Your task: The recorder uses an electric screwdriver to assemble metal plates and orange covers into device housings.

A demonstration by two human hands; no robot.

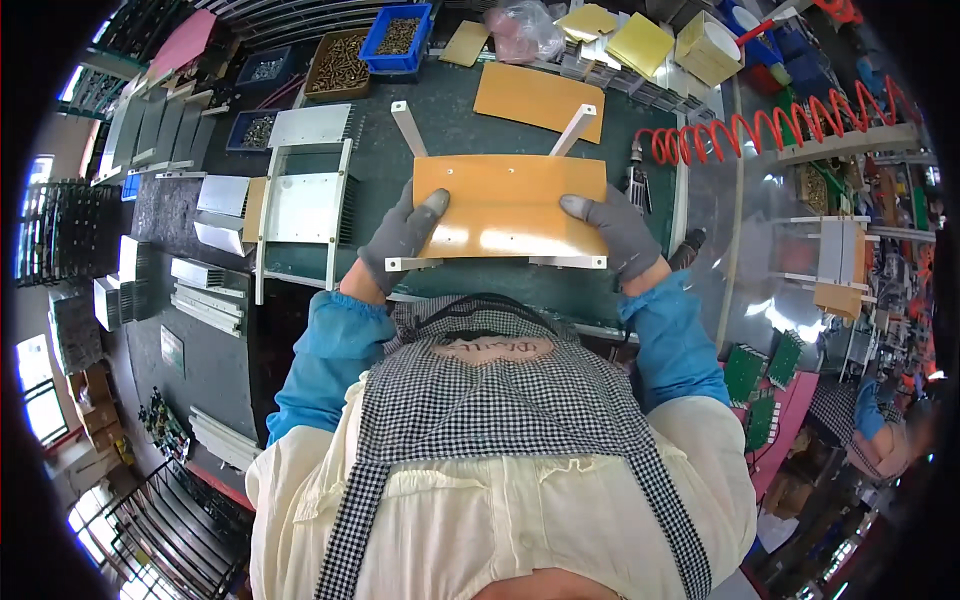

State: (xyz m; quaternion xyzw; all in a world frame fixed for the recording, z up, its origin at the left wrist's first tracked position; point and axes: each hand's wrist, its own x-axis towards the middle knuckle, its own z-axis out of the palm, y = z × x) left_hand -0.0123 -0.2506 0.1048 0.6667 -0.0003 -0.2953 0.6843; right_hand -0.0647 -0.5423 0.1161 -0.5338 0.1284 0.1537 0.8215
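A flat orange board (510, 205) with a few small holes is held level over the green bench mat by both hands. My left hand (398, 235), in a grey glove, grips its left edge with the thumb on top. My right hand (620, 232), gloved alike, clasps the right edge the same way. Silver metal bars lie under the board; a left bar (408, 128) and a right bar (574, 128) stick out past its far edge, and bar ends (567, 262) show at the near edge. The fingers beneath the board are hidden.
Left of the board lies a frame with finned heat sinks (304, 208). Another orange sheet (535, 98) rests behind. A blue bin (397, 40) and a brown box (338, 65) hold screws. At right stands a driver tool (637, 180) on a red coiled hose (720, 143). A co-worker (880, 430) is far right.
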